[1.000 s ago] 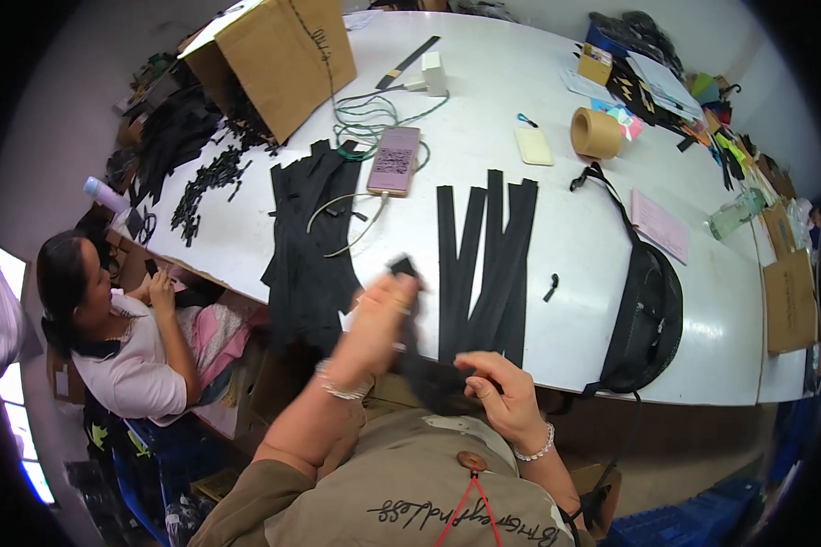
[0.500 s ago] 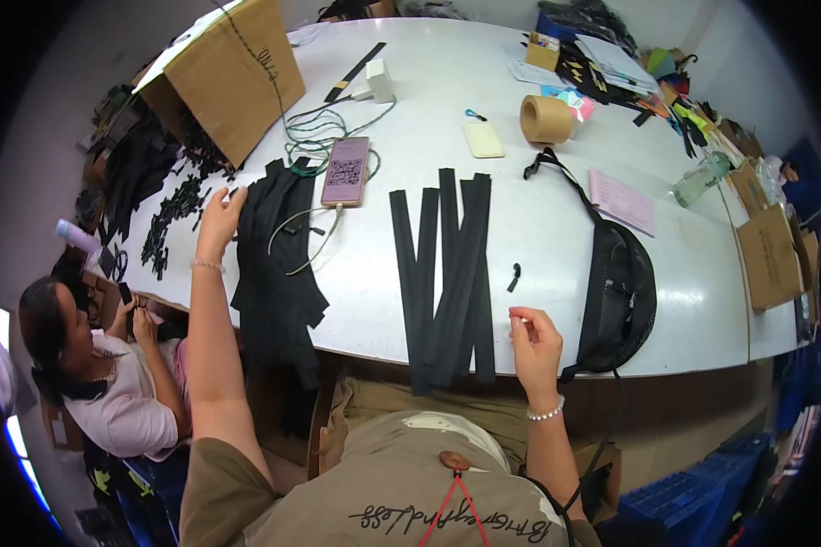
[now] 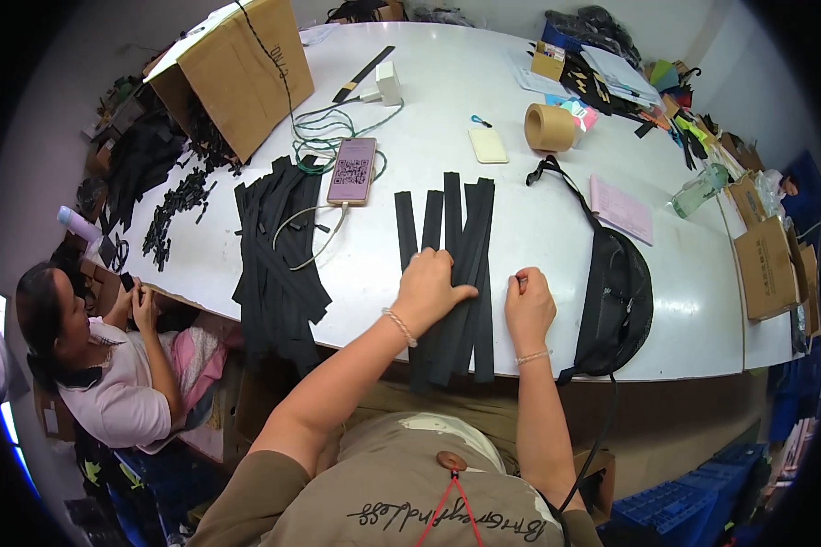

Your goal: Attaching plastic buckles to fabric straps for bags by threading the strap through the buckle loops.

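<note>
Several flat black fabric strips (image 3: 470,242) lie lengthwise in front of me, overlapping and running to the table's near edge. Over their middle is my left hand (image 3: 426,290), its fingers bent down and its thumb pointing right. The fingertips are hidden, so what they grip does not show. Just right of the strips, my right hand (image 3: 530,301) is closed, with a small dark piece (image 3: 522,283) showing at the fingertips. Farther left lies a thicker heap of black strips (image 3: 278,255). Beyond it are scattered small black pieces (image 3: 178,205).
A phone (image 3: 351,171) with a cable lies beside the left heap. An open carton (image 3: 246,77) stands at the far left. On the right are a black mesh bag (image 3: 616,296), a pink paper (image 3: 622,210) and a tape roll (image 3: 549,128). Another person (image 3: 123,365) sits at left.
My left hand has come from beside the scattered pieces and the left heap to the middle strips. My right hand has closed, and the small black piece near it no longer shows on the table.
</note>
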A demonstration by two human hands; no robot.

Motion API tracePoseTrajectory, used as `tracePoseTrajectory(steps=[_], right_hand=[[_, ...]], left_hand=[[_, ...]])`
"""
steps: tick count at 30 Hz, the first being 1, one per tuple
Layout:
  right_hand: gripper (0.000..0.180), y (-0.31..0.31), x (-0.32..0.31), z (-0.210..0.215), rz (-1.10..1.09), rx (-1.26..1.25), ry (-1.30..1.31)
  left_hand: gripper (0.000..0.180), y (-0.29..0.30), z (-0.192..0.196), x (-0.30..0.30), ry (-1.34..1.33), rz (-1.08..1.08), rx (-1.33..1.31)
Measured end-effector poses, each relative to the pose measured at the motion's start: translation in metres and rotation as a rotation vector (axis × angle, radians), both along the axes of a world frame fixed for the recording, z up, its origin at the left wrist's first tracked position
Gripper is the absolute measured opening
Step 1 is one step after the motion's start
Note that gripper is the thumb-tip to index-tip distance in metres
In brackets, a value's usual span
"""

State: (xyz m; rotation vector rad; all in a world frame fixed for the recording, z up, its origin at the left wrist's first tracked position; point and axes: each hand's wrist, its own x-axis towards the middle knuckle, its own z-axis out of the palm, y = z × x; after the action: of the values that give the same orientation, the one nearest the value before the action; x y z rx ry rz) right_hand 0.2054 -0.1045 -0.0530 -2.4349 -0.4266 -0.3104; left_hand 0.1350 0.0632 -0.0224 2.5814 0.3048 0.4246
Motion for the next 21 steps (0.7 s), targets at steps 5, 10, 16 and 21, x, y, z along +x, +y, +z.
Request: tracePoseTrajectory(steps=[5, 10, 16, 21], right_hand=[[0.013, -0.002, -0.013, -0.003, 0.041, 0.081, -0.033], [0.014, -0.005, -0.012, -0.001, 0.044, 0.177, -0.042], [0.018, -0.005, -0.024, 0.017, 0.159, 0.628, 0.196], [0.045, 0.009, -0.048, 0.055, 0.332, 1.068, 0.747]], left_hand=[[0.042, 0.000, -0.001, 0.008, 0.300, -0.008, -0.065], [0.033, 0.009, 0.002, -0.006, 0.171, 0.035, -0.419], [0.034, -0.006, 0.015, -0.038, -0.038, 0.097, -0.764], [0.044, -0.058, 0.046, -0.080, -0.136, -0.299, -0.261]])
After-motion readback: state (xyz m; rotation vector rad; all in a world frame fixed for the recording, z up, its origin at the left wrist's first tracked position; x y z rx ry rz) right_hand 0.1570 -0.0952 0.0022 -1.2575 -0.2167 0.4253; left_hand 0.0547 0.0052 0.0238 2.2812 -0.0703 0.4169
